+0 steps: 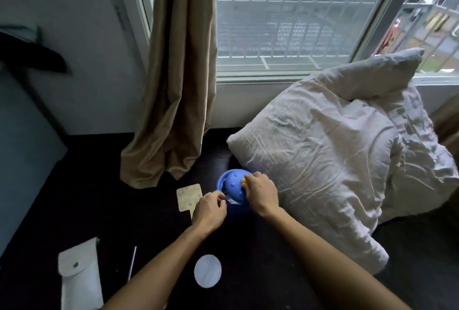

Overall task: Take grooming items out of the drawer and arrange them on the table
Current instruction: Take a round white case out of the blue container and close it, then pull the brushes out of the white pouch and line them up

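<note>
A round blue container [232,185] with a domed, studded lid and a small yellow knob stands on the dark table [104,210], close against a pillow. My right hand [260,193] grips the lid at the yellow knob. My left hand [210,210] pinches something pale at the container's front edge; what it is I cannot tell. To the left of the container lies a pale yellow square hand mirror [188,196], its short handle partly behind my left hand. A white snap pouch [79,275], a thin metal stick [132,263] and a round white disc [207,270] lie nearer to me.
A large crumpled white pillow [330,160] fills the table's right side, touching the container. A tan curtain [178,81] hangs down onto the table behind the mirror. The barred window [285,19] runs along the back. A dark object [32,54] juts from the left wall.
</note>
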Action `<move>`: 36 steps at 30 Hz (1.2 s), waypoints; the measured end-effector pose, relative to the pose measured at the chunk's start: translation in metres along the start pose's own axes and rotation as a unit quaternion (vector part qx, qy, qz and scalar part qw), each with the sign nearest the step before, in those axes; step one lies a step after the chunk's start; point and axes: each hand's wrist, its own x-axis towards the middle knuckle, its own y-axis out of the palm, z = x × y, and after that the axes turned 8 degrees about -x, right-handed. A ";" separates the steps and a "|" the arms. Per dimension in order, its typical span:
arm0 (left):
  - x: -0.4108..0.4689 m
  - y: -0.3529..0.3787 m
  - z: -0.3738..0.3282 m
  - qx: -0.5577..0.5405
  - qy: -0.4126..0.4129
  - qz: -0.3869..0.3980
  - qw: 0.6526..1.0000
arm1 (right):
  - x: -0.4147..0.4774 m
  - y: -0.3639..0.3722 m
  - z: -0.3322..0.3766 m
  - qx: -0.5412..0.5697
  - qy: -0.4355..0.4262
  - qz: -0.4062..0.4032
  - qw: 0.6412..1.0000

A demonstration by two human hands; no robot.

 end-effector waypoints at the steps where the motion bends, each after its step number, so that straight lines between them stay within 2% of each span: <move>1: 0.001 -0.003 0.004 0.004 0.003 -0.002 1.000 | 0.002 0.001 0.004 -0.007 -0.007 0.008 1.000; 13: 0.015 -0.032 0.019 0.002 0.006 -0.042 0.999 | 0.015 0.009 0.021 -0.052 -0.011 0.064 0.997; 18: 0.000 -0.034 0.014 -0.012 -0.010 -0.049 0.999 | 0.009 0.007 0.028 -0.037 -0.051 -0.020 0.998; 22: -0.027 -0.044 0.030 -0.007 -0.042 -0.060 0.997 | -0.007 0.017 0.055 0.088 -0.149 -0.064 0.983; 28: -0.076 -0.081 0.082 0.049 -0.109 -0.092 0.989 | -0.047 0.047 0.118 0.178 -0.218 0.000 0.959; 34: -0.121 -0.123 0.144 0.057 -0.206 -0.166 0.963 | -0.079 0.072 0.174 0.178 -0.262 0.094 0.944; 36: -0.134 -0.136 0.165 0.099 -0.222 -0.205 0.948 | -0.087 0.079 0.192 0.176 -0.274 0.114 0.939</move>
